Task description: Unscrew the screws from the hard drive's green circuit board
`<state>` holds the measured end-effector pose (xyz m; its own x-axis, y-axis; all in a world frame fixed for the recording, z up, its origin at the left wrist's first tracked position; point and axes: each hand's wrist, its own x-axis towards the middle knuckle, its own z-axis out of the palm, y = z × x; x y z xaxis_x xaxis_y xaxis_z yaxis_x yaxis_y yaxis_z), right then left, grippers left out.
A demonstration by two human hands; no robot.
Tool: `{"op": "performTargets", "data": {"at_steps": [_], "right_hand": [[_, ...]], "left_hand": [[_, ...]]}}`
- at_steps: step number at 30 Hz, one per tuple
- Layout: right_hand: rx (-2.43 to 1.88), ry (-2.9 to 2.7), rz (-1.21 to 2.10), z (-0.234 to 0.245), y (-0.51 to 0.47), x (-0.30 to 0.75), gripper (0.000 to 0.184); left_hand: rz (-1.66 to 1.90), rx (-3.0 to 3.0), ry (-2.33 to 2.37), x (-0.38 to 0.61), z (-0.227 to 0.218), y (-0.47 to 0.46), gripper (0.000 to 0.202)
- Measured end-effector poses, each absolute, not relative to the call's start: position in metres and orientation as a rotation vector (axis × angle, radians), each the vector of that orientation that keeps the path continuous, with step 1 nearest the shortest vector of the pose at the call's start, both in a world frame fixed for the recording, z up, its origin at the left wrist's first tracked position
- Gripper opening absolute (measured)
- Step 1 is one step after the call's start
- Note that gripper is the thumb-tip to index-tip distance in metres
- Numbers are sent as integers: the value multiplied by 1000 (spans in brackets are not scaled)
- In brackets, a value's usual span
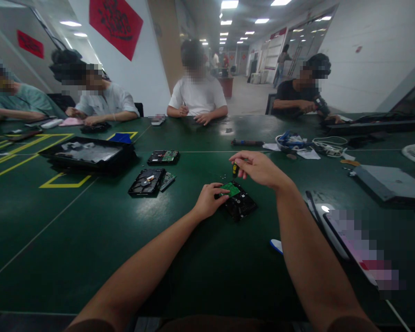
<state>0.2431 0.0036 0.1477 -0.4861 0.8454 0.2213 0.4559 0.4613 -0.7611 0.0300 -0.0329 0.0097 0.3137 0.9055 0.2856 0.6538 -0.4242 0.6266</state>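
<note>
A black hard drive (241, 205) lies on the green table (90, 240) in front of me, its green circuit board (231, 188) facing up. My left hand (208, 199) rests on the drive's left side, fingers curled onto the circuit board's edge. My right hand (257, 167) hovers just above the drive, fingers closed around a small screwdriver (234, 169) with a black and yellow handle pointing down. A few tiny screws (222, 175) lie on the table beside it.
Two more hard drives (147, 181) (163, 157) lie to the left, near a black tray (86, 154). A phone (359, 246) and a grey box (390, 184) sit on the right, cables (292, 140) farther back. Several people sit along the table's far side.
</note>
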Motion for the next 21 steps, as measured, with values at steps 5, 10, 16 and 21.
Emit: {"op": "performTargets", "data": {"at_steps": [5, 10, 16, 21], "right_hand": [[-1155, -2102, 694, 151, 2, 244, 25], [-1194, -2091, 693, 153, -1, 242, 24], [-1161, -2098, 745, 152, -1, 242, 25], [-1127, -2109, 765, 153, -1, 244, 26]], "left_hand": [[870, 2189, 1388, 30, 12, -34, 27], [865, 2178, 1391, 30, 12, -34, 27], [907, 2155, 1365, 30, 10, -32, 28], [922, 2147, 1354, 29, 8, -31, 31]]}}
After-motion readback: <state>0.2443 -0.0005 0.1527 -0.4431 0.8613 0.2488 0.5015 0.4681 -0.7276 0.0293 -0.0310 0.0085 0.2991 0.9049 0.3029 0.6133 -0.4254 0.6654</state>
